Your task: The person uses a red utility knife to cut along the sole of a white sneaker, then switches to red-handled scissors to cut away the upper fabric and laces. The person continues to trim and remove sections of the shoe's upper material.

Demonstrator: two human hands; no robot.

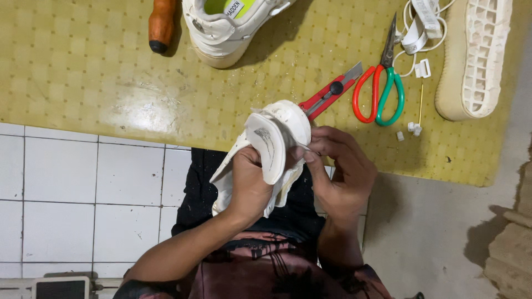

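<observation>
My left hand (249,182) grips a white shoe upper (277,138) from below, its heel end turned up toward me. My right hand (338,171) closes on the same shoe from the right, thumb and fingers pinching its edge. A red utility knife (331,90) lies on the yellow mat (83,61) just beyond the shoe, its blade pointing away to the right. Whether my right hand also holds a small tool is hidden by the fingers.
Red-and-green handled scissors (382,83) lie right of the knife. A detached cream sole (476,55) rests at the far right beside white laces and clips (421,27). A second white shoe (227,27) and a wooden handle (162,23) sit at the top. White floor tiles (83,188) lie left.
</observation>
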